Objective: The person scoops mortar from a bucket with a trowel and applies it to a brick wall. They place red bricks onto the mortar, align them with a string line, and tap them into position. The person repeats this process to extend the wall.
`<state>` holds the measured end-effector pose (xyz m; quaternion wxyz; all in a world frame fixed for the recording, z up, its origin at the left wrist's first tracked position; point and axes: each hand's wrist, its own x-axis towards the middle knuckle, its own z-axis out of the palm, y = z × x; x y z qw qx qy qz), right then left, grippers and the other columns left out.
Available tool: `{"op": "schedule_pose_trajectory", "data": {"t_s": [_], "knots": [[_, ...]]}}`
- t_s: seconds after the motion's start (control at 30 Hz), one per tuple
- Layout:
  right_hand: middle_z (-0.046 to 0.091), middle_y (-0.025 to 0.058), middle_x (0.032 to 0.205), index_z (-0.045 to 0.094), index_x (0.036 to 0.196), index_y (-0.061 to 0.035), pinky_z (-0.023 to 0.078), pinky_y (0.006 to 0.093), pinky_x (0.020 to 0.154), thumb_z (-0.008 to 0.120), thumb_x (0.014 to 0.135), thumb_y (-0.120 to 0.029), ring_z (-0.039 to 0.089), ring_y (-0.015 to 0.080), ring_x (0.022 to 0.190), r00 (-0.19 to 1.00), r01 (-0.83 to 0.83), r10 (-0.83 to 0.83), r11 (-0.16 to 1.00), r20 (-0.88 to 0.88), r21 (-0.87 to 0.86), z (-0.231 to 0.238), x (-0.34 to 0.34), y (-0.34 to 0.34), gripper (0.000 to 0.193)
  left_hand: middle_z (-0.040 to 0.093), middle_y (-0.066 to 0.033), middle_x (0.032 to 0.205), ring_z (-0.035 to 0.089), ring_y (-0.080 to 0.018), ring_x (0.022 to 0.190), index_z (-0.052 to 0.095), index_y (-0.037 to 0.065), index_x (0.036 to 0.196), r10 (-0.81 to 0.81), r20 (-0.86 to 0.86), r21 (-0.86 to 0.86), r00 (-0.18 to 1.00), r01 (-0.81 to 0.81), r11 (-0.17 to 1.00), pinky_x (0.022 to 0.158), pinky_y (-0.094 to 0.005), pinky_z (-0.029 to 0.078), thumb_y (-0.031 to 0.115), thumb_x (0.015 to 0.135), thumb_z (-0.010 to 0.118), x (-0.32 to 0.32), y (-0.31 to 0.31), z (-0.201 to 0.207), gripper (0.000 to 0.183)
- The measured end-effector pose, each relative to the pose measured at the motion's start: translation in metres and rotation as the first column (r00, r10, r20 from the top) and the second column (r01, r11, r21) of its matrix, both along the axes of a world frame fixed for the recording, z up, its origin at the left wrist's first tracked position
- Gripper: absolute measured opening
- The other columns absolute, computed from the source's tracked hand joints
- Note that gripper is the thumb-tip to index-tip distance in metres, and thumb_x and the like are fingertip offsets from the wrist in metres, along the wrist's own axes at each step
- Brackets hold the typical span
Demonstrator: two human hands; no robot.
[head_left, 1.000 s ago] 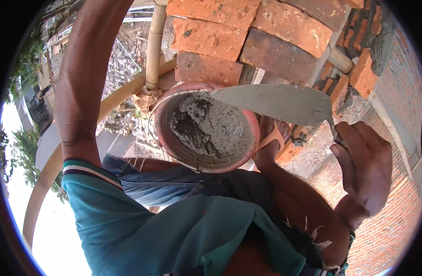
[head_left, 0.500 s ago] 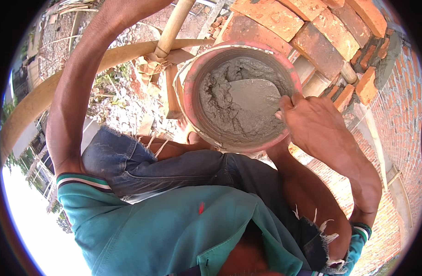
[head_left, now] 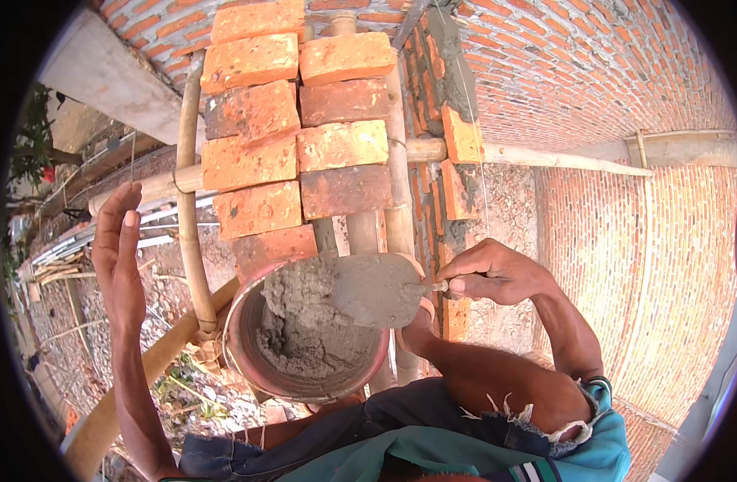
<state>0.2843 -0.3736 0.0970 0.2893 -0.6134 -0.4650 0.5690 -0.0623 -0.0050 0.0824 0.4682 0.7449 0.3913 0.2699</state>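
Observation:
My right hand is closed round the handle of a trowel. The trowel's broad, grey-coated blade lies level over the right rim of a reddish bucket. Wet grey mortar fills much of the bucket, and a lump of it rises at the blade's left end. I cannot tell how much of that lump rests on the blade. My left hand is raised off to the left, holding nothing, its fingers stretched upward beside a bamboo pole. The bucket stands close in front of my legs.
Loose orange bricks lie in two rows on bamboo poles beyond the bucket. To their right runs a partly laid brick course with mortar and a taut string. A tall brick wall stands farther right. Rubble covers the ground at left.
The trowel has come up out of the mortar toward the bucket's right rim. My left hand, earlier beyond the top edge, now shows at the left. The view has turned toward the bricks.

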Motion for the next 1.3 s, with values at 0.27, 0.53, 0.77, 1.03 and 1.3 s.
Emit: {"op": "schedule_pose_trajectory", "data": {"t_s": [0.27,0.53,0.77,1.03,1.3], "knots": [[0.068,0.0103,0.083,0.068,0.124,0.0064,0.049,0.0313,0.064,0.064,0.101,-0.025,0.060,0.0175,0.068,0.450,0.748,-0.789,0.588,0.418,0.306,-0.024,0.109,-0.004,0.039,0.051,-0.0175,0.154,0.042,-0.0284,0.148,0.049,0.002,0.149,-0.051,-0.072,-0.054,0.996,0.047,0.997,0.124,-0.0445,0.030,0.025,0.108,0.056,0.030,0.014,-0.019,0.048],[0.070,0.0344,0.087,0.068,0.093,0.0075,0.055,0.0574,0.082,0.060,0.096,-0.020,0.071,0.0496,0.090,-0.001,0.526,-0.466,0.752,0.885,0.397,-0.112,0.232,0.088,0.029,0.045,-0.0184,0.158,0.037,-0.0299,0.151,0.046,0.002,0.153,-0.036,-0.125,-0.075,0.992,0.026,0.997,0.125,-0.0454,0.027,0.023,0.107,0.057,0.058,0.010,-0.026,0.051],[0.069,0.0329,0.079,0.069,0.091,0.0093,0.058,0.0509,0.062,0.054,0.097,-0.018,0.073,0.0433,0.072,0.289,0.648,-0.573,0.707,0.767,0.283,-0.096,0.273,0.083,0.032,0.043,-0.0185,0.159,0.037,-0.0296,0.150,0.045,0.001,0.153,-0.020,-0.145,-0.052,0.989,0.013,0.999,0.125,-0.0449,0.026,0.025,0.106,0.059,0.050,0.016,-0.033,0.054],[0.061,0.0152,0.066,0.062,0.086,0.0088,0.052,0.0421,0.047,0.052,0.094,-0.015,0.063,0.0243,0.055,0.573,0.697,-0.538,0.717,0.618,-0.023,-0.074,0.257,0.083,0.028,0.028,-0.0270,0.165,0.024,-0.0388,0.156,0.027,0.004,0.161,-0.195,-0.405,0.169,0.893,0.282,0.944,0.126,-0.0532,0.023,0.038,0.091,0.079,0.081,0.030,-0.062,0.094],[0.063,0.0069,0.073,0.071,0.110,-0.0010,0.048,0.0331,0.056,0.069,0.098,-0.025,0.063,0.0198,0.063,0.769,0.232,-0.297,0.955,0.566,0.185,0.062,0.121,0.007,0.027,0.013,-0.0308,0.167,0.023,-0.0479,0.154,0.023,0.002,0.161,-0.322,-0.548,0.189,0.772,0.490,0.851,0.126,-0.0514,0.028,0.037,0.080,0.089,0.117,0.049,-0.077,0.110]]}}
